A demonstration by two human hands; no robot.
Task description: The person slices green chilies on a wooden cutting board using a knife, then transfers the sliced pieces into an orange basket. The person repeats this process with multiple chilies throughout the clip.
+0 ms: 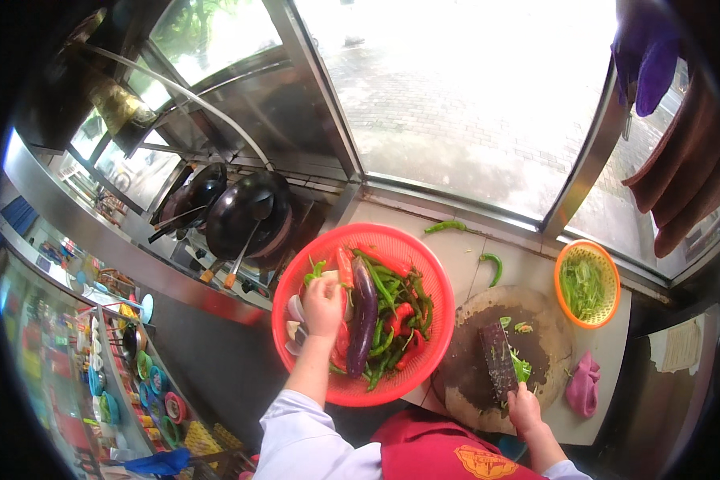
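My left hand reaches into a large red plastic colander, its fingers bent at the left part of the vegetables; whether they grip anything is hidden. A purple eggplant lies beside it, with red peppers and green chili peppers to the right. A green pepper shows just above my fingers. My right hand holds a cleaver, its dark, wet blade over a round wooden chopping block. Cut green pieces lie beside the blade.
An orange-rimmed basket of sliced greens stands right of the block, above a pink cloth. Two green peppers lie near the window frame. Black woks with ladles sit at the left. Brown cloths hang at the right.
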